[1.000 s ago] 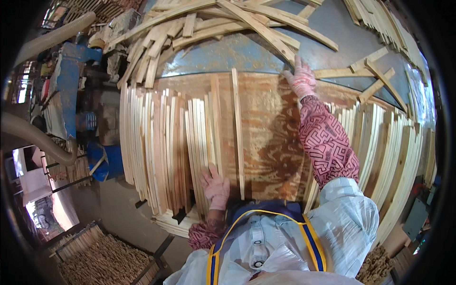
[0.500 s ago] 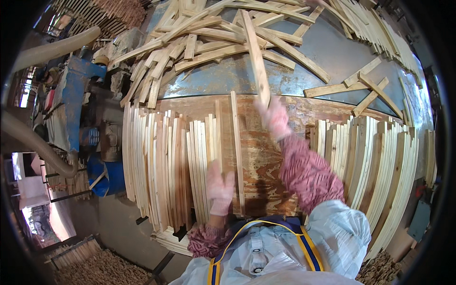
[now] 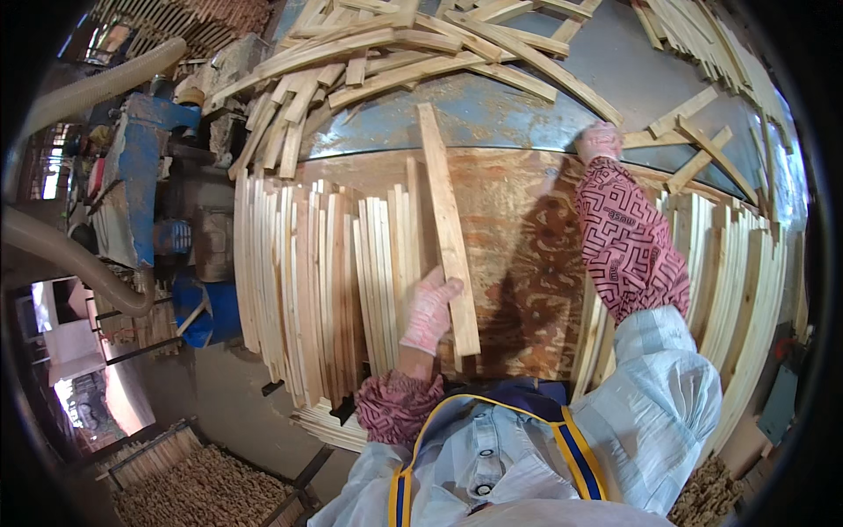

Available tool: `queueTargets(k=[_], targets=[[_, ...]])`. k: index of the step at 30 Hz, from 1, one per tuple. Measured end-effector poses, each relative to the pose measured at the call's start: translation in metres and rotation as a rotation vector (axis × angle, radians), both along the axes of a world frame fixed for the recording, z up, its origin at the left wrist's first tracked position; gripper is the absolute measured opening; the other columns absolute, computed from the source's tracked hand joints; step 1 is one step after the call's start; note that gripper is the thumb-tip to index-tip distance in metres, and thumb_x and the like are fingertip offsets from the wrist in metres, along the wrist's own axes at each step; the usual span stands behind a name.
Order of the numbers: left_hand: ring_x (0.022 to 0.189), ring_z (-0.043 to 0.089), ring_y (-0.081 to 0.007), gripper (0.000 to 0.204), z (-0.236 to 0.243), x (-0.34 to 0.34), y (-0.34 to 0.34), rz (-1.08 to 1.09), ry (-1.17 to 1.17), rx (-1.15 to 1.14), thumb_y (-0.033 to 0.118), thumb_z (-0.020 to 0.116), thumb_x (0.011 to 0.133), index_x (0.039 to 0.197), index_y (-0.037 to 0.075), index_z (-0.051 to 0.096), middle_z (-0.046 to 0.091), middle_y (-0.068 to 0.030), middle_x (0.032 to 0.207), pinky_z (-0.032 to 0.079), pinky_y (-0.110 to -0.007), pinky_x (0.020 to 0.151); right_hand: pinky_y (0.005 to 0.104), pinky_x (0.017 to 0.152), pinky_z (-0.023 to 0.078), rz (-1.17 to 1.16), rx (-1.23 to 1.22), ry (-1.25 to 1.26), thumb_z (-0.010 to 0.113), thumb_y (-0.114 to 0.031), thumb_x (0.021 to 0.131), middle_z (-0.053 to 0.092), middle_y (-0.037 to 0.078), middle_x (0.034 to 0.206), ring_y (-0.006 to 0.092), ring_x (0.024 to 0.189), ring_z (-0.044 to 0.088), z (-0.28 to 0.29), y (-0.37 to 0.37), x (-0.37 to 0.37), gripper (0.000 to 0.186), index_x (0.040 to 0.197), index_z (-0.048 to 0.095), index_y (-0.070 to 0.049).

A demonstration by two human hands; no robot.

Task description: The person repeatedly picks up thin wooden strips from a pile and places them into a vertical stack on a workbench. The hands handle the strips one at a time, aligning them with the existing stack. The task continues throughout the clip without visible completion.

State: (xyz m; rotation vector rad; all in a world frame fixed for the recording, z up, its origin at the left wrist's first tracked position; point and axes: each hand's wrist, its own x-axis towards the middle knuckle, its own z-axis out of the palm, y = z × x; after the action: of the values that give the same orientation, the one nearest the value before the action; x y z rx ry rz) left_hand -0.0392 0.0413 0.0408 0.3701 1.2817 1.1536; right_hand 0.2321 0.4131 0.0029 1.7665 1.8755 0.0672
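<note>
My left hand point(image 3: 428, 309), in a pale pink knit glove, is closed on the lower part of a wooden strip point(image 3: 450, 230). This strip stretches away from me at a slight tilt, beside the left row of upright strips point(image 3: 303, 290). Out at the far edge of the plywood board point(image 3: 518, 228), my gloved right hand point(image 3: 601, 143) has its fingers curled over the left end of another wooden strip point(image 3: 657, 139) lying on the metal table. The tip of a long strip point(image 3: 562, 77) from the pile reaches close to that hand. Its fingertips are partly hidden.
A jumbled pile of wooden strips point(image 3: 386, 53) covers the far left of the metal table point(image 3: 378, 123). More strips stand in a row point(image 3: 729, 263) on the right. Blue machinery point(image 3: 136, 184) with ribbed hoses point(image 3: 105, 83) stands at the left.
The strip my right hand carried has come down toward me and left, into my left hand, which has closed on it. My right hand has let go and moved right to another strip.
</note>
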Motion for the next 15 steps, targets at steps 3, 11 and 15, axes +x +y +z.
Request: queueTargets(k=[3, 11, 15], targets=[[0.107, 0.063, -0.0153, 0.049, 0.01, 0.001, 0.01, -0.003, -0.043, 0.002, 0.003, 0.064, 0.093, 0.141, -0.002, 0.055, 0.068, -0.0075, 0.125, 0.05, -0.03, 0.097, 0.0522, 0.09, 0.055, 0.154, -0.085, -0.23, 0.055, -0.022, 0.099, 0.063, 0.008, 0.135, 0.0279, 0.123, 0.062, -0.038, 0.033, 0.037, 0.034, 0.13, 0.069, -0.014], [0.102, 0.067, -0.016, 0.044, 0.007, 0.003, 0.005, 0.086, -0.158, -0.044, -0.001, 0.061, 0.093, 0.138, 0.001, 0.058, 0.07, -0.0078, 0.12, 0.055, -0.029, 0.089, 0.0376, 0.086, 0.058, -0.007, -0.048, 0.346, 0.055, -0.018, 0.092, 0.071, 0.01, 0.117, 0.0241, 0.105, 0.071, 0.044, -0.004, -0.003, 0.033, 0.121, 0.069, -0.015], [0.096, 0.068, -0.0168, 0.048, 0.005, -0.002, -0.017, 0.197, 0.127, -0.138, 0.004, 0.067, 0.092, 0.138, 0.001, 0.057, 0.071, -0.0101, 0.115, 0.056, -0.027, 0.083, 0.0399, 0.065, 0.06, 0.594, -0.236, 0.255, 0.065, -0.018, 0.084, 0.067, 0.009, 0.086, 0.0196, 0.076, 0.068, 0.097, -0.096, -0.094, 0.018, 0.099, 0.072, -0.012]])
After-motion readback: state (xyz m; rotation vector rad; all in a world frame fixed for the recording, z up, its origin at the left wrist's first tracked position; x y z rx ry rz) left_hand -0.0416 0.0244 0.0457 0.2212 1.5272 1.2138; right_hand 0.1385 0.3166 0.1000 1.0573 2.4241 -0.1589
